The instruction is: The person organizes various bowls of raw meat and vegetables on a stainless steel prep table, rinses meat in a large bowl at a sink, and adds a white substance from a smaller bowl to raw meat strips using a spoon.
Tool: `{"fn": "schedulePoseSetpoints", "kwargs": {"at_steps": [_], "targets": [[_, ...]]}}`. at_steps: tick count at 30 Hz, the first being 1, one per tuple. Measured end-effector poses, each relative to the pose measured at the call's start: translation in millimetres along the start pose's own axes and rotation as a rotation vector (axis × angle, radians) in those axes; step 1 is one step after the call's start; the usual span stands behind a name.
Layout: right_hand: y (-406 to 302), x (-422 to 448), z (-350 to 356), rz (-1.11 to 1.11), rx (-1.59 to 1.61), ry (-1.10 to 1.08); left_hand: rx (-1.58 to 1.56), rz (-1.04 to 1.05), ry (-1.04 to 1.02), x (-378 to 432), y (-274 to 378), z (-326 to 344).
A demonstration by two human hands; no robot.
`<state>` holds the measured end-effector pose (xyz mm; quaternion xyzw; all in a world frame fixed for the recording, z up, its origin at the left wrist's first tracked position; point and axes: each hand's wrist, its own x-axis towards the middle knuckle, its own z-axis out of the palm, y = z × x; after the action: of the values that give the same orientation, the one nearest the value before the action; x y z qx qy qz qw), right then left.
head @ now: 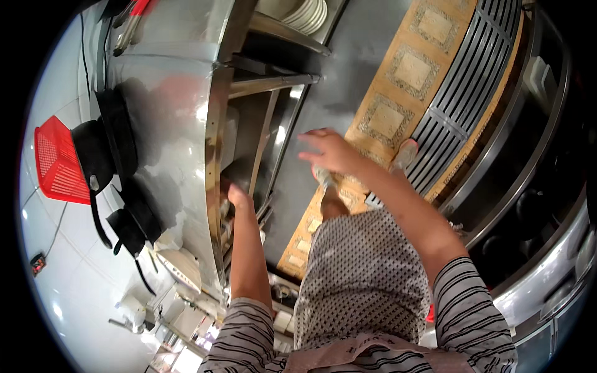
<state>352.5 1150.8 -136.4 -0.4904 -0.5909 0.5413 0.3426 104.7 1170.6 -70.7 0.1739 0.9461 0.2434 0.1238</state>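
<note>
My left hand (239,196) reaches under the edge of a stainless steel worktop (179,135), beside the shelf space below; its fingers are partly hidden in shadow, so whether they hold anything cannot be told. My right hand (326,150) hovers in mid-air over the floor, with its fingers apart and nothing in it. Black pans (95,151) and further black cookware (133,228) stand on the worktop at the left, against a red plastic basket (60,161). A stack of white plates (305,16) lies on the lower shelf at the top.
Below me runs a tiled floor strip (387,121) beside a slatted metal drain grate (461,93). A curved-looking metal counter edge (517,154) borders the right side. Metal shelf legs and rails (275,86) stand under the worktop. Utensils with red handles (133,28) lie at the top left.
</note>
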Motion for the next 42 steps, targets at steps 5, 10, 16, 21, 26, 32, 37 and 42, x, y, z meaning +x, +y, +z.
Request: {"fn": "schedulePoseSetpoints", "kwargs": {"at_steps": [5, 10, 16, 21, 26, 32, 37, 42], "targets": [[-65.5, 123.4, 85.0, -0.106, -0.449, -0.320, -0.269, 0.049, -0.068, 99.9, -43.8, -4.6], [-70.0, 186.1, 181.5, -0.053, -0.603, -0.381, -0.584, 0.042, -0.238, 163.7, -87.6, -9.7], [-66.5, 187.7, 235.5, 0.003, -0.546, -0.369, -0.730, 0.011, -0.356, 192.0, -122.2, -28.8], [-66.6, 176.8, 226.1, 0.042, -0.340, -0.368, -0.790, -0.004, -0.437, 192.0, -135.7, -49.4], [-78.5, 164.1, 199.4, 0.070, -0.078, -0.317, -0.842, 0.041, -0.585, 178.3, -131.3, -61.8], [-109.1, 56.1, 166.2, -0.017, 0.496, -0.015, -0.877, 0.108, -1.054, 96.9, -148.1, -100.3], [-145.5, -97.5, 106.5, 0.371, 0.474, 0.141, -0.387, -0.012, -1.171, -10.7, -144.2, -183.0], [-163.9, -255.5, 57.2, 0.290, 0.656, 0.684, 0.117, 0.645, -1.739, -23.3, -161.7, -123.6]]}}
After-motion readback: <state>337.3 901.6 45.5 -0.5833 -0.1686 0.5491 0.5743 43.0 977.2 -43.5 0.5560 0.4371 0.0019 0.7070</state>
